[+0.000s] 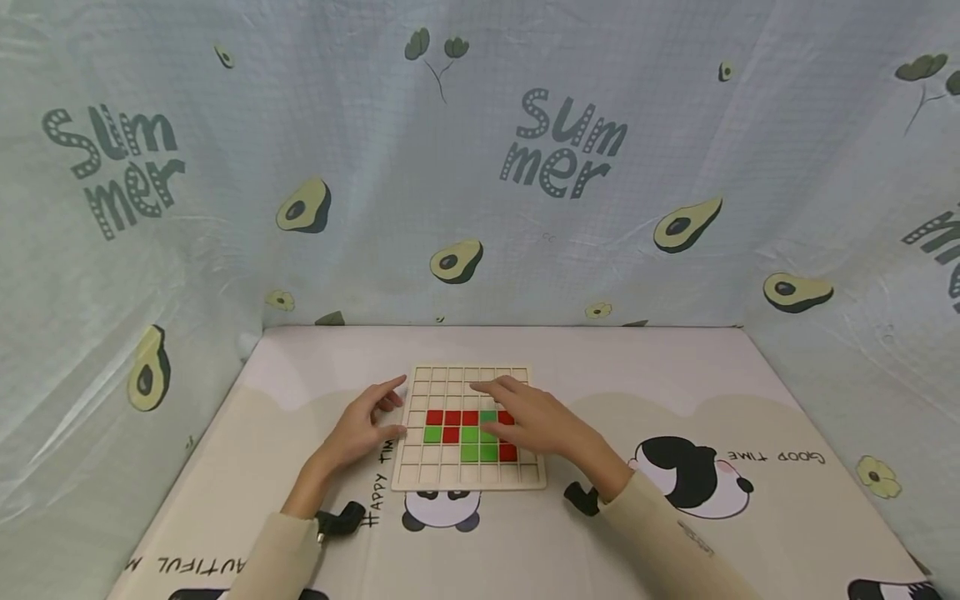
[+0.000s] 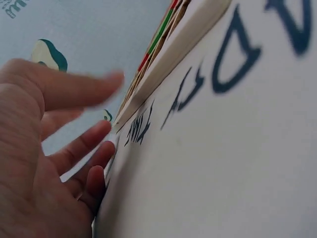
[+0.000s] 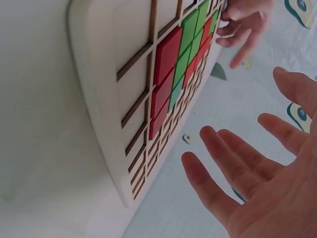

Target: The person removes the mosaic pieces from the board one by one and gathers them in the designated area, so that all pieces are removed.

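A pale wooden grid board (image 1: 472, 477) lies on the table, with red tiles (image 1: 452, 417) and green tiles (image 1: 470, 452) filling some cells around its middle. My left hand (image 1: 362, 427) is beside the board's left side, thumb and forefinger reaching toward that edge; its palm holds nothing in the left wrist view. Over the right half of the board hovers my right hand (image 1: 538, 421), covering parts of several cells. From the right wrist view, the fingers (image 3: 213, 183) of this hand are spread and hold nothing, apart from the tiles (image 3: 166, 54).
The tablecloth carries panda drawings (image 1: 693, 477) and lettering (image 1: 375, 492). Sheets printed with avocados (image 1: 456, 262) hang behind and at both sides of the table. Black wrist-worn devices (image 1: 347, 518) show below both wrists.
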`<act>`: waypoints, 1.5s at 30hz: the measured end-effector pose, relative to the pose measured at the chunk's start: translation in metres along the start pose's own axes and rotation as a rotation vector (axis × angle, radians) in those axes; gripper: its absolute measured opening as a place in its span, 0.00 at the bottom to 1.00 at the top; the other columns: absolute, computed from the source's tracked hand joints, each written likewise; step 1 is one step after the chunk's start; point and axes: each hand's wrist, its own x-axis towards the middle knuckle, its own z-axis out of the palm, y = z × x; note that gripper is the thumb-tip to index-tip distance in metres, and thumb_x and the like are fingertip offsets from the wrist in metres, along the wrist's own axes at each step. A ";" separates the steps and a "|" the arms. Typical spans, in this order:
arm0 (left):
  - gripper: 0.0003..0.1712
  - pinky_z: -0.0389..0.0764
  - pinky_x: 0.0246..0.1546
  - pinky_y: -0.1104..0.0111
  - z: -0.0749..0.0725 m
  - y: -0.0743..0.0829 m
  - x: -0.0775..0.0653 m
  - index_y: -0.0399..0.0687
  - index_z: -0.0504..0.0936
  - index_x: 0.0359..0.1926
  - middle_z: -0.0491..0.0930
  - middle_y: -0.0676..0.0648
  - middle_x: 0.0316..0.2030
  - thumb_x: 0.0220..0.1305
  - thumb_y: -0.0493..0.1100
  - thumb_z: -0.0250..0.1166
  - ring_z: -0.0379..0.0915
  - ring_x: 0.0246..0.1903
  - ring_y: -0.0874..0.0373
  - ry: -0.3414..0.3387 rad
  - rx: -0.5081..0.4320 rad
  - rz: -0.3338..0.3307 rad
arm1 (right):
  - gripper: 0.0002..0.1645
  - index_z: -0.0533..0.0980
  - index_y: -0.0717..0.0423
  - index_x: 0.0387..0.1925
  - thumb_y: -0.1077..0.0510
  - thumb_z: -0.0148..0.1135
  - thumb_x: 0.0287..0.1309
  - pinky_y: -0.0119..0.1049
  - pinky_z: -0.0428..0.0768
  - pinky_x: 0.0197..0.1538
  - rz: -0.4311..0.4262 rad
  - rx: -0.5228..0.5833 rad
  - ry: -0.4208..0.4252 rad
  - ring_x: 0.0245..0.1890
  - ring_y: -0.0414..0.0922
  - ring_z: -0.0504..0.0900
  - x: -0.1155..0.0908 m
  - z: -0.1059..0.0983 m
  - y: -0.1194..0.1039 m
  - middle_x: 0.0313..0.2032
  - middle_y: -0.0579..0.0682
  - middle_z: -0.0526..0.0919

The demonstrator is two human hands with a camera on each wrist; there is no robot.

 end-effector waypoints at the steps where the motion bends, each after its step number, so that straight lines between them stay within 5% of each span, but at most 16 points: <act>1: 0.46 0.70 0.49 0.65 0.001 -0.001 0.000 0.44 0.69 0.75 0.79 0.42 0.51 0.55 0.37 0.76 0.72 0.51 0.50 0.015 -0.002 0.016 | 0.38 0.64 0.39 0.77 0.41 0.61 0.70 0.52 0.80 0.61 -0.001 0.007 -0.003 0.61 0.50 0.81 0.001 0.000 0.000 0.69 0.50 0.74; 6: 0.46 0.67 0.48 0.65 0.001 -0.005 -0.001 0.45 0.73 0.73 0.80 0.42 0.52 0.50 0.36 0.77 0.71 0.50 0.51 0.046 -0.027 0.047 | 0.37 0.64 0.43 0.77 0.42 0.60 0.71 0.50 0.82 0.57 -0.032 0.030 -0.013 0.55 0.49 0.84 0.009 0.001 -0.001 0.66 0.53 0.76; 16: 0.46 0.71 0.49 0.64 0.000 -0.007 0.000 0.35 0.73 0.71 0.78 0.45 0.43 0.50 0.37 0.79 0.68 0.43 0.53 -0.049 -0.026 0.103 | 0.34 0.67 0.46 0.74 0.44 0.60 0.72 0.42 0.83 0.53 -0.045 0.077 -0.022 0.51 0.43 0.83 0.027 0.004 -0.005 0.60 0.50 0.81; 28: 0.42 0.71 0.51 0.68 -0.004 -0.004 -0.001 0.31 0.74 0.68 0.77 0.48 0.43 0.53 0.37 0.77 0.67 0.45 0.56 -0.111 -0.019 0.014 | 0.32 0.71 0.47 0.71 0.46 0.62 0.70 0.32 0.81 0.46 -0.037 0.110 -0.036 0.43 0.39 0.82 0.054 0.014 -0.013 0.51 0.49 0.85; 45: 0.39 0.70 0.50 0.70 -0.005 -0.006 0.000 0.32 0.77 0.66 0.78 0.48 0.43 0.52 0.36 0.76 0.68 0.45 0.56 -0.122 -0.033 0.010 | 0.19 0.81 0.52 0.58 0.53 0.65 0.68 0.29 0.78 0.41 -0.022 0.111 -0.076 0.34 0.36 0.79 0.085 0.032 -0.019 0.39 0.46 0.86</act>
